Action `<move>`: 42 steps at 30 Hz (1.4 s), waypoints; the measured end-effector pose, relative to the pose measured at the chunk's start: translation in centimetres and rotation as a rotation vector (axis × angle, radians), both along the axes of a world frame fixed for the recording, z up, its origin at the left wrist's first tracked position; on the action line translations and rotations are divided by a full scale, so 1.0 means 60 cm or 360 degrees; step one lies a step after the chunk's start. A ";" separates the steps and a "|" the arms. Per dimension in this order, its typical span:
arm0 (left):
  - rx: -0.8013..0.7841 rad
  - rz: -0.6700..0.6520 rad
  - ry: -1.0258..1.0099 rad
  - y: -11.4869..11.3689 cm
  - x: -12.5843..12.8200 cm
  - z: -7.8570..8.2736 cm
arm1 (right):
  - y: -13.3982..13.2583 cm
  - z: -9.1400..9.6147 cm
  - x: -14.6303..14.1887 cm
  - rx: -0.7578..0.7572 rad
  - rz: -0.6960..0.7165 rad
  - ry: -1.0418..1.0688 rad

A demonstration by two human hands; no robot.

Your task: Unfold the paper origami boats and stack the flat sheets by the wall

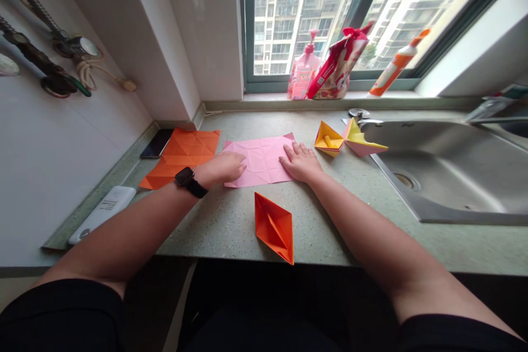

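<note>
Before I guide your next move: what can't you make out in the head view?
In the head view:
Pink paper sheet: part of its left edge hidden under the left hand; creases too faint to trace.
Orange paper sheet: lower right corner hidden by the left wrist.
Stainless steel sink: right side cut off by the frame edge.
Pink pump bottle: label too small to read.

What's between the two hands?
The creased pink paper sheet lies between the left hand and right hand, both pressing on it, in the head view.
</note>
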State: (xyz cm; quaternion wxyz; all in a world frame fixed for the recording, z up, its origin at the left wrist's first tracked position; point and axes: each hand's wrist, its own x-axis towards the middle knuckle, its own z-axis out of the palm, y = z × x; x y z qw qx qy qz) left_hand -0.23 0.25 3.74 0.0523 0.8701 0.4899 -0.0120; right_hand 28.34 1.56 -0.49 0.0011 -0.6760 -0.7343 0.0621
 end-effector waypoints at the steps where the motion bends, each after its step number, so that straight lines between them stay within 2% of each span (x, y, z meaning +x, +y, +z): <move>1: 0.0081 -0.0001 -0.0072 0.009 0.018 0.002 | 0.000 -0.001 0.000 0.0006 0.0001 0.0005; 3: 0.0218 -0.0018 -0.0208 0.021 0.064 -0.006 | 0.001 -0.004 0.002 0.0026 0.0006 0.0014; 6: 0.0149 -0.0088 -0.0216 0.031 0.127 -0.034 | 0.001 -0.009 0.004 0.0058 0.0012 0.0022; 9: 0.0004 -0.0040 -0.0131 0.039 0.148 -0.058 | 0.001 -0.011 0.006 0.0063 0.0019 0.0014; 13: -0.0122 0.0015 -0.0072 0.058 0.112 -0.061 | 0.003 -0.012 0.006 0.0053 0.0019 0.0023; 16: -0.0229 0.0075 0.0000 0.077 0.068 -0.049 | 0.004 -0.011 0.006 0.0037 0.0007 0.0039; 19: -0.0326 0.0253 0.0106 0.098 0.025 -0.035 | 0.004 -0.008 0.005 0.0024 -0.0001 0.0053; 22: -0.0347 0.0350 0.0150 0.117 -0.012 -0.020 | 0.002 -0.005 0.003 0.0016 -0.0001 0.0065; 25: -0.0230 0.0356 -0.0008 0.132 -0.030 -0.003 | 0.001 -0.005 0.005 0.0033 0.0002 0.0088; 30: 0.0014 0.0403 -0.0230 0.157 -0.001 0.013 | -0.001 -0.009 0.013 0.0105 0.0007 0.0153; 36: -0.0049 0.0425 -0.0101 0.197 0.053 0.012 | 0.002 -0.019 0.019 0.0140 0.0042 0.0137; 42: -0.0104 0.0484 0.0071 0.228 0.060 0.022 | 0.000 -0.017 0.020 0.0115 0.0071 0.0128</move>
